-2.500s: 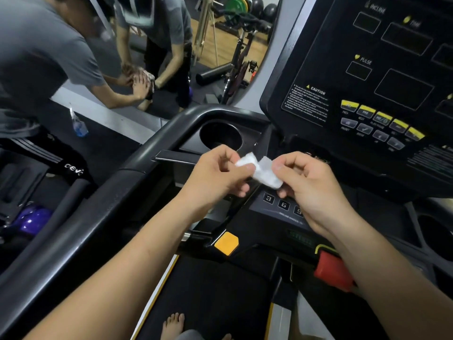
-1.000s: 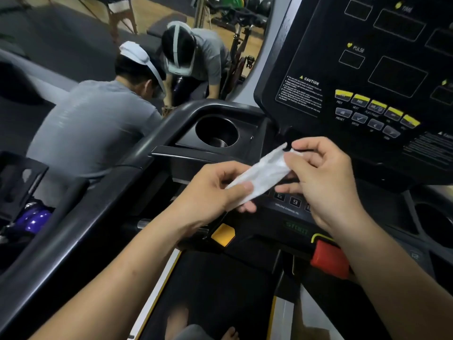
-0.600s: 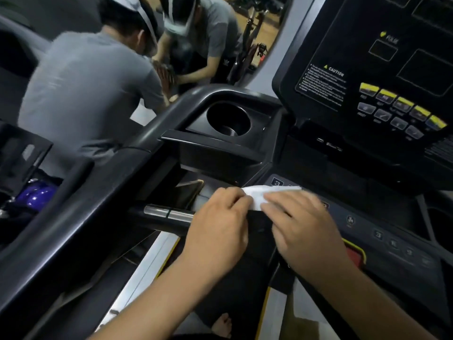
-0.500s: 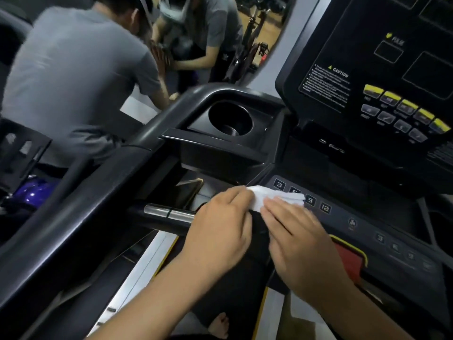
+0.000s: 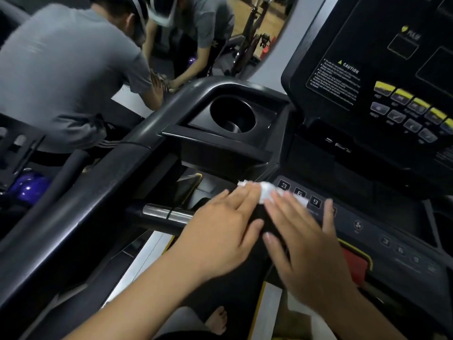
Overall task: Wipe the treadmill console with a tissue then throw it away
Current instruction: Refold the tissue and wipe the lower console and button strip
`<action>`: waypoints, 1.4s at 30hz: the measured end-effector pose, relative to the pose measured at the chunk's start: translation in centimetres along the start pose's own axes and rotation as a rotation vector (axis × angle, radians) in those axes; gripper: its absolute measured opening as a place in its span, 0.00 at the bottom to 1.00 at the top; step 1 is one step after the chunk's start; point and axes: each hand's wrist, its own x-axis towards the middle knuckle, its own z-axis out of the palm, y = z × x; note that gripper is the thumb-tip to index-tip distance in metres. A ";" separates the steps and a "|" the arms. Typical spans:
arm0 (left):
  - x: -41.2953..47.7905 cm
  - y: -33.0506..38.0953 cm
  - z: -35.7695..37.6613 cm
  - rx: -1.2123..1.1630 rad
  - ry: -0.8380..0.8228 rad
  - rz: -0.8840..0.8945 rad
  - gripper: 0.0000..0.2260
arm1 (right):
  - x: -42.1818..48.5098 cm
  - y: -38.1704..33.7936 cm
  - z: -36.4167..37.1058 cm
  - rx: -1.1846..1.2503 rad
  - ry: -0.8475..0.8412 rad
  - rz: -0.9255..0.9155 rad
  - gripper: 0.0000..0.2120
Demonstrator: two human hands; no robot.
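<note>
The left hand [image 5: 220, 231] and the right hand [image 5: 306, 244] lie flat with straight, slightly spread fingers, pressing the white tissue [image 5: 266, 192] onto the treadmill console [image 5: 382, 229] at keys 3, 6 and 9, probably to wipe a broad strip.

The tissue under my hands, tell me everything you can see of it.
The tissue is white, thin and crumpled, like soft paper, and blurred. It lies flat on the left end of the black button panel, beside the keys marked 3, 6 and 9. The left hand presses its left part with straight fingers; the right hand covers its right part with spread fingers, so only a middle strip shows.
</note>
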 end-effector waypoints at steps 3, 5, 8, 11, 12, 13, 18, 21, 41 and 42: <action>2.7 0.2 0.1 -0.033 -0.036 0.057 0.29 | 2.4 0.9 -0.5 0.000 0.009 0.105 0.25; 1.6 0.4 -0.1 -0.041 -0.065 0.053 0.28 | 1.6 0.2 -0.4 0.025 0.033 0.106 0.25; -2.3 0.5 -0.9 0.011 -0.078 -0.003 0.25 | -1.5 -1.6 -0.1 0.085 0.058 -0.029 0.26; -2.1 0.3 -0.6 0.115 -0.031 0.014 0.23 | -0.6 -0.7 -0.2 0.115 0.059 -0.048 0.24; -1.2 0.6 -0.5 0.135 0.003 0.029 0.23 | 0.7 -0.1 -0.3 0.122 0.067 -0.012 0.23; -0.5 1.0 -0.3 0.147 0.027 0.040 0.23 | 2.0 0.5 -0.6 0.127 0.075 0.022 0.23; -2.7 3.9 1.4 0.244 0.039 -0.008 0.27 | 1.4 1.3 0.3 0.063 0.029 -0.116 0.24; -4.2 5.6 3.0 0.355 -0.001 -0.051 0.32 | 0.2 2.2 0.5 -0.043 -0.014 -0.243 0.26; -3.5 6.1 3.7 0.502 0.045 -0.093 0.37 | 2.1 2.5 -0.4 0.067 0.064 -0.256 0.21; -4.1 5.8 4.1 0.498 0.060 -0.065 0.35 | 1.8 2.4 -0.4 0.067 0.029 -0.243 0.21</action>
